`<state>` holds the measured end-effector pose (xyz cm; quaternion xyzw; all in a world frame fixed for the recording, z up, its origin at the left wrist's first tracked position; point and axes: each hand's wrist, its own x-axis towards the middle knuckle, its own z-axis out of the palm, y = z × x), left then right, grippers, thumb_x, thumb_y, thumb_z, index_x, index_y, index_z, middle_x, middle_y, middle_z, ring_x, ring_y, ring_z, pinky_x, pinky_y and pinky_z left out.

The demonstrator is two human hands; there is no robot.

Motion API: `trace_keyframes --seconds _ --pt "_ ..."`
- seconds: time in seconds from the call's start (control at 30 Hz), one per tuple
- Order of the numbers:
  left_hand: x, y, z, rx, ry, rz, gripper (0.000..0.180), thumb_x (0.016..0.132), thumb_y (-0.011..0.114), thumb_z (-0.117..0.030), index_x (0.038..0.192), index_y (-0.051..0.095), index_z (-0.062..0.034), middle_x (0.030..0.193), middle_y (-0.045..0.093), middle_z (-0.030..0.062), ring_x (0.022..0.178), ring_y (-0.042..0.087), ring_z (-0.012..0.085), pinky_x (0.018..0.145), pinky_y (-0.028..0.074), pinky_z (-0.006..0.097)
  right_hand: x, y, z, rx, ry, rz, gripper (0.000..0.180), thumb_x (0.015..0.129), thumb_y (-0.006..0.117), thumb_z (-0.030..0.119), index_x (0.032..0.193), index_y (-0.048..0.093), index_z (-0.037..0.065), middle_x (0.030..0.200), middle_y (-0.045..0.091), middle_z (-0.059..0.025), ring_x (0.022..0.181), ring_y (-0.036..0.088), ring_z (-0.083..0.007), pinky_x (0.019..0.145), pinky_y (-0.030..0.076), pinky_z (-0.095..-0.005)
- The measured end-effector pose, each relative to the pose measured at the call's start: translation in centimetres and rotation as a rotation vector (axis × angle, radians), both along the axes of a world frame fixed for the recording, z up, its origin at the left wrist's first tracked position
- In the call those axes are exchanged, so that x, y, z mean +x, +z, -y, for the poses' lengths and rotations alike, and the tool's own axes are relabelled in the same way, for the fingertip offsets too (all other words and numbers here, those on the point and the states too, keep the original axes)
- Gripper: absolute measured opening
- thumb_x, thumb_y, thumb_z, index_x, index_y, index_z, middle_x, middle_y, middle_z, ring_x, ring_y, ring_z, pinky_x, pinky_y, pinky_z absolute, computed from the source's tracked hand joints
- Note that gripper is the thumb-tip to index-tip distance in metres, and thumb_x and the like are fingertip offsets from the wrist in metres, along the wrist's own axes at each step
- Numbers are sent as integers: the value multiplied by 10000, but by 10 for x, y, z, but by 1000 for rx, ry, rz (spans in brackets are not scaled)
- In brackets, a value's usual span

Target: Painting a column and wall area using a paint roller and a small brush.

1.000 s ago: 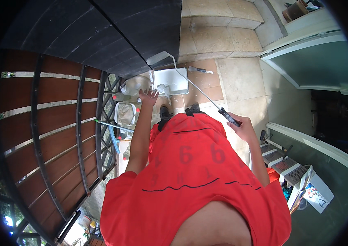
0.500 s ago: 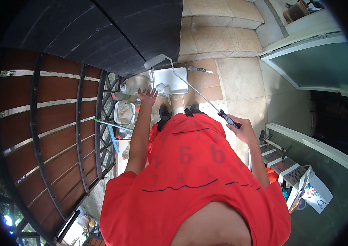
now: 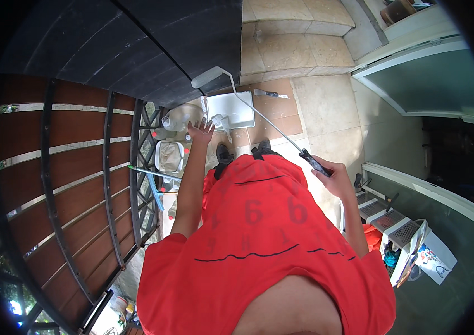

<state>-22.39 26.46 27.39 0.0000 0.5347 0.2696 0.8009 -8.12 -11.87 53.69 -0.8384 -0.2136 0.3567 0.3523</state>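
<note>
Roller [image 3: 206, 77] is raised near the dark gate [image 3: 153, 39], right hand [image 3: 332, 174] clenched on its handle; left hand [image 3: 201, 132] open above the white tray [image 3: 239, 106]. Gate looks dark overall; remaining work unclear.

The left arm is stretched forward, and the left hand [image 3: 201, 132] is open with fingers spread, just beside the paint tray [image 3: 231, 109]. The right hand [image 3: 334, 176], bent at elbow, is closed around the paint roller handle [image 3: 315, 162], well apart from the tray.
</note>
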Motion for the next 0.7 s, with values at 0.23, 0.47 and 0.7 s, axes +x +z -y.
trace_keyframes --seconds 0.23,0.47,0.7 --pt "4 6 0 3 1 15 617 833 341 -509 1328 222 -159 1280 422 83 1136 410 403 956 281 540 -4 13 4 -27 -18 5 362 750 651 40 1107 587 58 645 503 56 536 379 -17 477 333 -180" --pt "12 18 -3 36 -18 2 615 841 317 -510 1337 209 -162 1304 409 87 1146 407 399 973 258 526 -10 10 28 73 -7 103 386 722 664 39 1100 591 66 563 488 15 497 380 -20 449 333 -194" --pt "41 44 -40 308 -111 67 623 842 313 -537 1334 265 -159 1325 387 75 1169 393 349 951 268 495 -13 26 45 176 1 128 385 703 671 14 1079 587 2 580 513 21 503 394 -8 444 329 -178"
